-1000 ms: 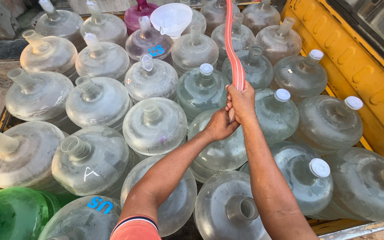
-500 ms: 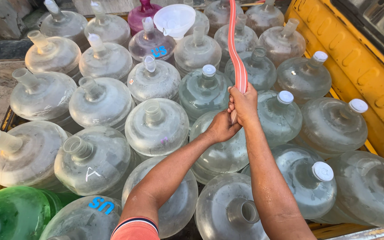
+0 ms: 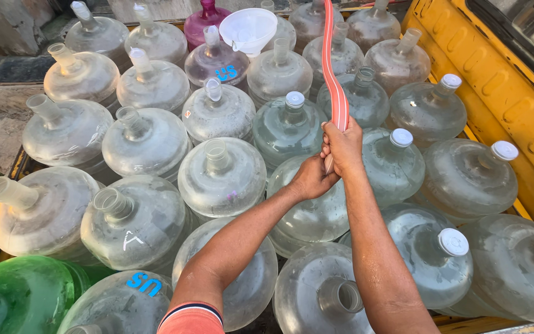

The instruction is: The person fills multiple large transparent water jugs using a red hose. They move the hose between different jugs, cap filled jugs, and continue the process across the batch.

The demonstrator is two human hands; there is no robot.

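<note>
**Hose held over a bed of water jugs**

Above the middle of the packed jugs, a red-and-white striped hose (image 3: 334,74) comes down from the top edge of the view and ends inside the right hand (image 3: 345,147), whose fingers (image 3: 327,143) are wrapped tight around it. The left hand (image 3: 311,178) sits just below and touches the right one, its fingers curled shut near the hose's lower end; whether they grip the hose itself cannot be told. Directly under both hands lies a clear jug (image 3: 307,204), its neck hidden by them.

Around it stand many large round clear plastic jugs, shoulder to shoulder. Several to the right carry white caps, such as one (image 3: 401,137) just beside the right hand and another (image 3: 453,242) nearer the wearer. Open-necked jugs fill the left side. A white funnel (image 3: 248,29) rests on a jug at the back, next to a pink jug (image 3: 204,18). Blue painted letters mark a back jug (image 3: 226,73) and a near one (image 3: 142,283); a white painted mark (image 3: 132,240) sits on a jug at left. A green jug (image 3: 20,297) lies at the lower left corner. A yellow metal wall (image 3: 502,80) borders the jugs on the right.
</note>
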